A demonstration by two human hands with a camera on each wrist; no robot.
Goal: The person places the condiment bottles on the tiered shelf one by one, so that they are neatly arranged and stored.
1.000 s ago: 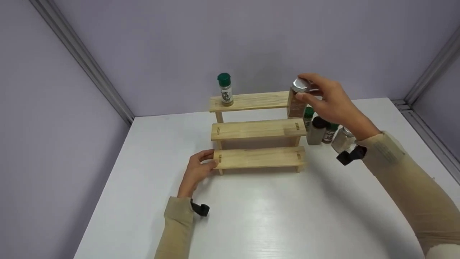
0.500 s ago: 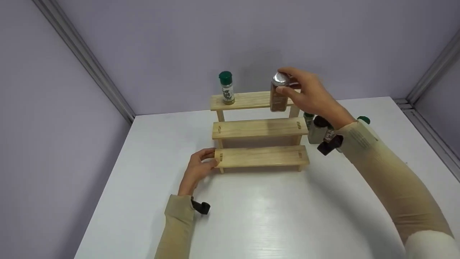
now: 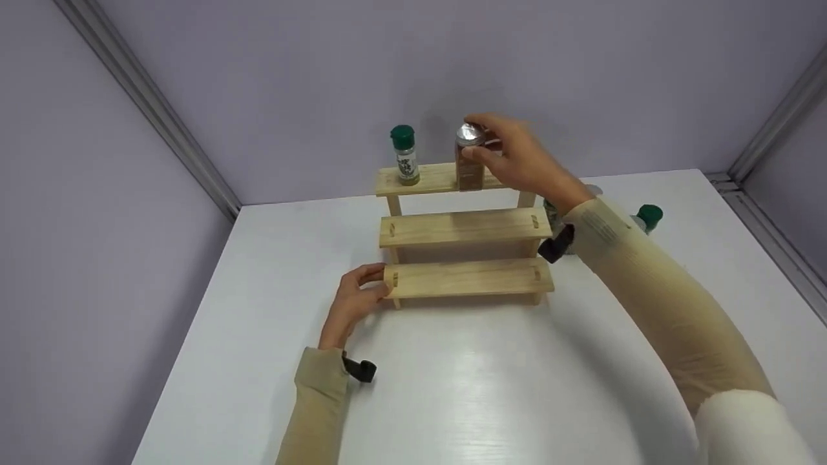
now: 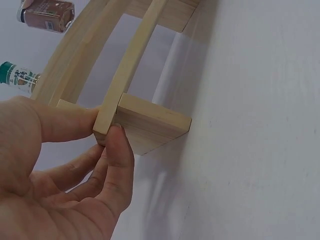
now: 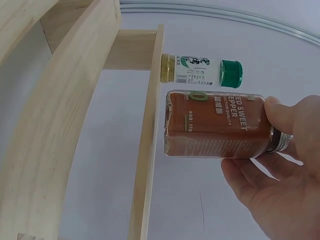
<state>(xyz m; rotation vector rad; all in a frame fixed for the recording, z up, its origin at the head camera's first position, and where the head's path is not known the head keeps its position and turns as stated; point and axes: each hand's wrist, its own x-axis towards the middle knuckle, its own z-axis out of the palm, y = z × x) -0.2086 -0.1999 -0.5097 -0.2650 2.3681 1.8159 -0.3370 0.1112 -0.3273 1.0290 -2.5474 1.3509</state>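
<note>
Saw a white surface [image 3: 452, 387], with a wooden rack [image 3: 465, 228] near its back edge. Found the right hand [image 3: 522, 154], nearer the brown jar [image 3: 470, 173], angled leftward, with fingers [image 5: 240, 182] grasping near the lid [image 3: 470, 132]; the left hand [image 3: 354, 300] lower, pinching the bottom shelf's [image 3: 468, 279] left end. Saw the jar upright below the right fingers, on or just over the top shelf's [image 3: 436, 175] middle (could not tell which), right of a green-capped bottle [image 3: 406, 157].

A white desk [image 3: 413, 413], its surface shining with reflected light [image 3: 475, 374], lies before a plain lilac-grey back wall [image 3: 291, 84]. Side walls [image 3: 84, 245] of similar colour meet it at grey metal rails [image 3: 151, 103], left and right.
</note>
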